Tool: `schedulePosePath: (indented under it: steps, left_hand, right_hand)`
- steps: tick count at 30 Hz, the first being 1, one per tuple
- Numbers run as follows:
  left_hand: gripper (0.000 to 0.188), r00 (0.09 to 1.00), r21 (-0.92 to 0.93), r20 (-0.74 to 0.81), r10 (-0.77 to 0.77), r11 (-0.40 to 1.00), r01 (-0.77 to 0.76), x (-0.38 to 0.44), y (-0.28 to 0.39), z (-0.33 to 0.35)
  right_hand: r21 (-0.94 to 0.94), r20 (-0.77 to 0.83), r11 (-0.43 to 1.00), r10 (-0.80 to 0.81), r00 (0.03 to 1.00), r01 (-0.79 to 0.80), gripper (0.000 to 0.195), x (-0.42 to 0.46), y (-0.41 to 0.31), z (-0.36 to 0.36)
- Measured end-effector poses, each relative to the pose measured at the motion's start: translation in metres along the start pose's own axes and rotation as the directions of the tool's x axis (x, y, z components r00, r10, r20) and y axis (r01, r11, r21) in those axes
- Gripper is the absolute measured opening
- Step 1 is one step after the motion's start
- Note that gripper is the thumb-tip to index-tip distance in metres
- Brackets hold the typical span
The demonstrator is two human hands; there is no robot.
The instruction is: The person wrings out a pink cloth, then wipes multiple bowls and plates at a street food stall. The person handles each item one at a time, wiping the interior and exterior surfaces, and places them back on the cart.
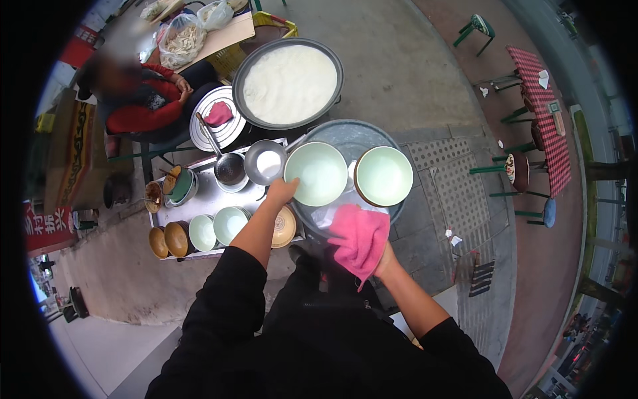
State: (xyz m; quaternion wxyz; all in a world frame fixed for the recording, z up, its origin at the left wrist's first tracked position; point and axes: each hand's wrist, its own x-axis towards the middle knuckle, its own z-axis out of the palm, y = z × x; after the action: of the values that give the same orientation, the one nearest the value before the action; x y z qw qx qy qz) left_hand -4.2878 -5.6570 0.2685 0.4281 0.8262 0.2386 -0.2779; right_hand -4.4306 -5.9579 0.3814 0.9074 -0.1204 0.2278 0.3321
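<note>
My left hand (284,191) grips the near-left rim of a pale green bowl (316,173), thumb over the edge. That bowl is over a large round grey metal basin (369,132). A pink cloth (360,237) hangs from my right hand (385,260), which is partly hidden behind it. The cloth is just below the bowl, near the basin's front rim. Another pale green bowl (384,175) stands at the basin's right side, with a brown rim showing beneath it. Left of my left hand is a metal ladle (265,162) with white contents.
A wide pot (291,85) of white food stands behind. On a metal tray table (204,197) are a skimmer (230,168), green bowls (230,224), brown bowls (178,239) and seasoning containers (178,183). A seated person (144,99) is at the left. Stools and a checkered table (541,114) stand right.
</note>
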Motion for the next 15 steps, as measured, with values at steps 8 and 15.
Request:
schedulePosePath:
  steps: [8, 15]
  left_hand:
    - [0.040, 0.972, 0.058, -0.205, 0.113, 0.993, -0.103, 0.005, 0.007, 0.009]
    - [0.041, 0.883, 0.414, -0.216, 0.417, 0.858, -0.304, -0.054, 0.083, 0.000]
  right_hand:
    - [0.270, 0.234, 0.962, -0.014, 0.972, -0.052, 0.052, 0.008, -0.020, -0.052]
    - [0.034, -0.091, 0.997, -0.062, 0.994, 0.065, 0.044, -0.001, -0.030, 0.007]
